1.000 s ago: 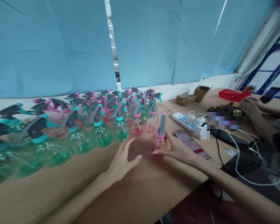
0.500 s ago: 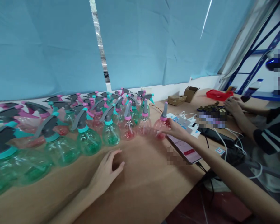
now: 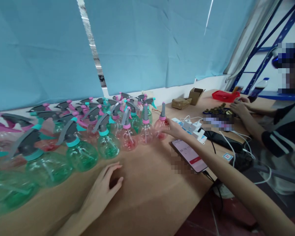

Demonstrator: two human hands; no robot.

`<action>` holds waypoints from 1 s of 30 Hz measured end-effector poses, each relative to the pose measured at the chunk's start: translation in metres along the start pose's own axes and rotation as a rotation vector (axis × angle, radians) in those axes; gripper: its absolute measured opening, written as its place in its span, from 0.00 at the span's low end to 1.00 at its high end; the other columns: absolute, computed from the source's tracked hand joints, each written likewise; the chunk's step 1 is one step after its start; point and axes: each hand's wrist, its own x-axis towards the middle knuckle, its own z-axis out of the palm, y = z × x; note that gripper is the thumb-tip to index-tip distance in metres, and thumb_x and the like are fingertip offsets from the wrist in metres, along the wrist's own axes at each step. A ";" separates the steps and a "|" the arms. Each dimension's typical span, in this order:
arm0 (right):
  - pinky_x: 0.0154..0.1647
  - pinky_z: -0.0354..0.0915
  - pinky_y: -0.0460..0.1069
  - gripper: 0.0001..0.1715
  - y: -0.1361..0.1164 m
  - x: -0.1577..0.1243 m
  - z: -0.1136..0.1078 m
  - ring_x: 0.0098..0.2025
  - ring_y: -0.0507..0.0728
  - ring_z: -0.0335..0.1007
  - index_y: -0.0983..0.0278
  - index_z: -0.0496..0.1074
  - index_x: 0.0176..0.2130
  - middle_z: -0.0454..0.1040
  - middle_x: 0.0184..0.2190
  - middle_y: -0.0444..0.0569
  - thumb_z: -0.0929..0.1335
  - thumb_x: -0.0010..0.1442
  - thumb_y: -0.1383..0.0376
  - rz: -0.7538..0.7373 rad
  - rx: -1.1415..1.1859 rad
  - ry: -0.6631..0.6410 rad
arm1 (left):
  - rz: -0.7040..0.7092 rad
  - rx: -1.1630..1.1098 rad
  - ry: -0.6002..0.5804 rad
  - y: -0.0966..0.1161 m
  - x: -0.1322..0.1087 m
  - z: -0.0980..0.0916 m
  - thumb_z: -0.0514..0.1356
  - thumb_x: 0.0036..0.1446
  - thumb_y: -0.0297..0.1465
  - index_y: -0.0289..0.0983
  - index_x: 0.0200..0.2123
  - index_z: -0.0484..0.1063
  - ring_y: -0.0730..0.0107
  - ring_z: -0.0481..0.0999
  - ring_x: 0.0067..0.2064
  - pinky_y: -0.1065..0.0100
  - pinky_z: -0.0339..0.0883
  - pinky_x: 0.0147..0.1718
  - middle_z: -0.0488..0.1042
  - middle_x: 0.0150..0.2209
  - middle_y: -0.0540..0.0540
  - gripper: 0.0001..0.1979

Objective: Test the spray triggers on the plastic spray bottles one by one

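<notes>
My right hand (image 3: 174,129) has its fingers around the right side of a round pink spray bottle (image 3: 159,127) with a grey-and-pink trigger head. That bottle stands upright on the table at the right end of the front row. Beside it on the left stands another pink spray bottle (image 3: 146,132), and then one more pink bottle (image 3: 128,139). My left hand (image 3: 102,185) hovers low over the table, fingers curved and apart, holding nothing. Nearest to it are green spray bottles (image 3: 108,146) with turquoise collars.
Many more spray bottles crowd toward the blue curtain (image 3: 137,46). A phone (image 3: 189,155) lies right of centre, near a power strip with chargers (image 3: 193,127). Behind are an open cardboard box (image 3: 196,96) and a red tray (image 3: 225,96). At right, another person's hands (image 3: 241,106) work over small dark items.
The view has turned slightly, so most things sit further left. My right hand has brought the pink bottle a little closer to its left neighbour. My left hand stays open.
</notes>
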 end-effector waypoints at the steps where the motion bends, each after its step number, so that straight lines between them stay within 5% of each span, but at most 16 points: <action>1: 0.46 0.63 0.58 0.39 0.000 0.001 0.000 0.47 0.66 0.68 0.69 0.60 0.55 0.70 0.47 0.61 0.69 0.48 0.56 0.003 0.005 -0.001 | 0.002 0.003 0.002 0.000 0.000 0.000 0.52 0.57 0.35 0.42 0.45 0.65 0.56 0.70 0.52 0.54 0.64 0.50 0.69 0.51 0.45 0.13; 9: 0.52 0.60 0.60 0.42 -0.012 -0.017 -0.007 0.55 0.69 0.62 0.69 0.56 0.57 0.64 0.54 0.64 0.68 0.50 0.52 0.024 0.023 0.023 | -0.002 -0.009 -0.031 -0.002 -0.002 0.001 0.51 0.58 0.35 0.43 0.46 0.64 0.58 0.68 0.54 0.53 0.63 0.52 0.67 0.52 0.45 0.12; 13: 0.51 0.60 0.64 0.35 -0.040 -0.046 -0.009 0.53 0.70 0.63 0.69 0.58 0.54 0.67 0.50 0.65 0.66 0.54 0.52 0.071 -0.087 0.203 | -0.017 -0.023 -0.047 -0.002 -0.010 -0.003 0.51 0.59 0.34 0.42 0.46 0.63 0.58 0.67 0.54 0.53 0.61 0.52 0.66 0.53 0.45 0.12; 16: 0.45 0.64 0.62 0.29 -0.074 -0.062 -0.005 0.47 0.69 0.67 0.68 0.61 0.50 0.69 0.46 0.63 0.65 0.55 0.52 -0.015 -0.063 0.201 | -0.031 -0.038 -0.041 -0.006 -0.022 -0.012 0.51 0.59 0.33 0.42 0.46 0.63 0.59 0.67 0.54 0.54 0.61 0.53 0.66 0.53 0.45 0.11; 21: 0.44 0.65 0.59 0.20 -0.152 -0.075 0.023 0.45 0.66 0.69 0.63 0.63 0.44 0.72 0.41 0.57 0.65 0.57 0.53 -0.176 0.068 -0.014 | -0.106 -0.040 0.021 -0.021 -0.056 -0.041 0.50 0.59 0.32 0.43 0.44 0.65 0.61 0.69 0.52 0.57 0.62 0.51 0.68 0.52 0.47 0.10; 30: 0.50 0.64 0.57 0.16 -0.281 -0.102 0.118 0.49 0.59 0.67 0.60 0.64 0.46 0.70 0.46 0.50 0.65 0.60 0.57 -0.472 0.293 -0.449 | -0.460 -0.044 0.211 -0.075 -0.149 -0.122 0.51 0.57 0.41 0.43 0.45 0.66 0.57 0.76 0.40 0.57 0.68 0.39 0.74 0.44 0.47 0.15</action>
